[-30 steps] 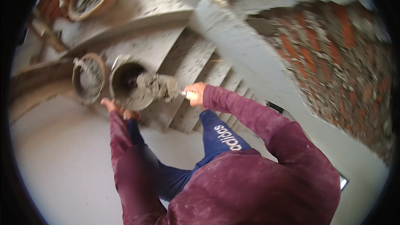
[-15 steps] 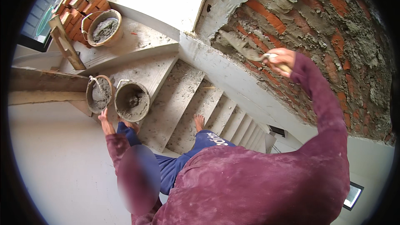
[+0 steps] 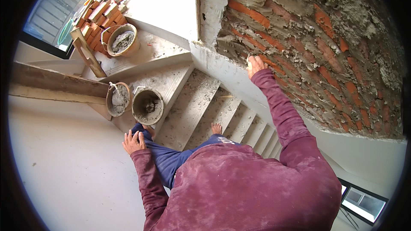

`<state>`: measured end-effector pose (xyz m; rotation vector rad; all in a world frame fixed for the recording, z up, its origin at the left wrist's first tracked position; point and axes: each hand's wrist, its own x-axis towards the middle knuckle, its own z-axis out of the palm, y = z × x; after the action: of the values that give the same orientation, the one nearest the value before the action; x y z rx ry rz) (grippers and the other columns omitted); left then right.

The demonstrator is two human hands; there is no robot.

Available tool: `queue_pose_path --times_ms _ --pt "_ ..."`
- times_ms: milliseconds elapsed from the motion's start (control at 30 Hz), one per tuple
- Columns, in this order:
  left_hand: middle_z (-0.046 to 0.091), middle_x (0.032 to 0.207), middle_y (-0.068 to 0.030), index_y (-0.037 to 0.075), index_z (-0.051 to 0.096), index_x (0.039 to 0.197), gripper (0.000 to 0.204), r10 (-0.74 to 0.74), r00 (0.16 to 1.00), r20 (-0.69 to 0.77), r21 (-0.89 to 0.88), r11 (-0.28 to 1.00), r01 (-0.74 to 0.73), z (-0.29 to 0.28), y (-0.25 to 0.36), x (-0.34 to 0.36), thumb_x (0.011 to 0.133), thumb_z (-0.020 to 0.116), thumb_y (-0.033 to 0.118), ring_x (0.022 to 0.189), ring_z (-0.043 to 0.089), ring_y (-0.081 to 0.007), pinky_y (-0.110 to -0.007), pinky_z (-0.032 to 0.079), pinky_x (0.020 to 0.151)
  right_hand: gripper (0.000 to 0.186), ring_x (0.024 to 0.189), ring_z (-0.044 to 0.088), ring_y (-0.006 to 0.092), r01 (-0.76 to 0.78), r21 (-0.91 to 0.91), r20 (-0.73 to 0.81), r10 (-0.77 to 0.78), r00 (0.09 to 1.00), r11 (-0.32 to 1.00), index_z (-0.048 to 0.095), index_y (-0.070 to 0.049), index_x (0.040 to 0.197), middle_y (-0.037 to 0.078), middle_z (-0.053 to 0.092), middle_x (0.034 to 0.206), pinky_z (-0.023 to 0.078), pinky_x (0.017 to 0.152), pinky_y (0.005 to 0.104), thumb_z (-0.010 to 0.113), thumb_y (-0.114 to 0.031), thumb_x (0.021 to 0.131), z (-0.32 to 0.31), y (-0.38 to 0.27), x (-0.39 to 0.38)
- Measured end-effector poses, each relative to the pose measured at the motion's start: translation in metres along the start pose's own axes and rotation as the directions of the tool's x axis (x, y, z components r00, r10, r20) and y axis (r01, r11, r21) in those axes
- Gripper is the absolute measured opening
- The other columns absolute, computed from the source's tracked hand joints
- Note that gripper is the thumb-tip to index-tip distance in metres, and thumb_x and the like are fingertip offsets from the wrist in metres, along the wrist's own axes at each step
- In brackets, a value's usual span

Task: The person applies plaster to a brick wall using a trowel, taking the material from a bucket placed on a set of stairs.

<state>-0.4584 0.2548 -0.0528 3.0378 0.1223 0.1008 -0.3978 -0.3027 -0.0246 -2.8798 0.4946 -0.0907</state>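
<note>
My right hand (image 3: 257, 66) is raised at the lower left part of a rough brick wall (image 3: 325, 60) smeared with grey mortar, fingers closed on the trowel, which is hard to make out against the mortar. My left hand (image 3: 134, 143) rests on my thigh (image 3: 158, 154), fingers apart and holding nothing. Beyond it, on a winder step, stand two buckets side by side: one (image 3: 118, 102) with grey mortar and a white rope, the other (image 3: 147, 114) with some mortar low inside.
Concrete stairs (image 3: 192, 115) with rubble descend to the right, my bare feet on them. A third bucket (image 3: 122, 42) stands on the upper landing beside stacked bricks (image 3: 100, 19) and an upright wooden piece (image 3: 87, 55). A board (image 3: 51, 83) edges the left side; windows (image 3: 55, 13) show upper left.
My right arm swung the mortar-laden trowel from the bucket up to the wall, then moved slightly leftward there. My left hand left the bucket rim and came back to my thigh.
</note>
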Motion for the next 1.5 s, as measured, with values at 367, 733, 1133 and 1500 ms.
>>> queue_pose_path --times_ms 367,733,1133,1500 --pt "0.046 0.128 -0.0063 0.018 0.064 0.103 0.038 -0.033 0.999 -0.011 -0.031 0.999 0.033 -0.002 0.037 0.008 0.087 0.044 0.046 0.124 0.035 -0.0243 -0.050 0.019 0.103 0.031 0.077 0.061 0.0283 -0.010 0.184 -0.060 0.021 0.998 0.983 0.060 -0.006 0.094 0.014 0.063 0.082 0.048 0.070 0.0356 0.067 -0.023 0.070 -0.116 0.042 -0.045" --pt "0.050 0.123 -0.0117 0.014 0.064 0.103 0.038 -0.089 0.979 0.181 -0.277 0.951 0.138 0.036 0.003 0.061 0.087 0.045 0.042 0.119 0.041 -0.0285 -0.043 0.027 0.101 0.031 0.087 0.058 0.0318 0.000 -0.227 0.122 0.029 0.992 0.974 0.059 -0.010 0.099 0.014 0.060 0.098 0.047 0.078 0.0408 0.061 -0.028 0.075 -0.010 0.018 -0.025" --pt "0.054 0.114 -0.0237 -0.008 0.055 0.109 0.080 -0.504 0.646 0.573 -0.271 0.627 0.730 0.272 -0.133 0.190 0.081 0.032 0.063 0.111 0.049 -0.0327 -0.039 0.035 0.094 0.033 0.079 0.059 0.0262 0.052 0.168 0.241 -0.093 0.966 0.984 0.054 0.001 0.104 0.017 0.060 0.090 0.046 0.070 0.0331 0.062 -0.018 0.078 -0.072 -0.067 -0.092" --pt "0.054 0.078 0.0031 0.014 0.058 0.094 0.042 -0.163 0.522 0.837 -0.410 0.444 0.797 0.301 -0.120 0.219 0.088 0.040 0.051 0.073 0.049 -0.0109 -0.027 0.038 0.067 0.019 0.070 0.057 0.0297 0.706 0.084 0.480 -0.649 0.590 0.703 0.049 -0.005 0.095 0.013 0.050 0.080 0.048 0.060 0.0375 0.051 -0.009 0.077 0.239 -0.284 -0.017"
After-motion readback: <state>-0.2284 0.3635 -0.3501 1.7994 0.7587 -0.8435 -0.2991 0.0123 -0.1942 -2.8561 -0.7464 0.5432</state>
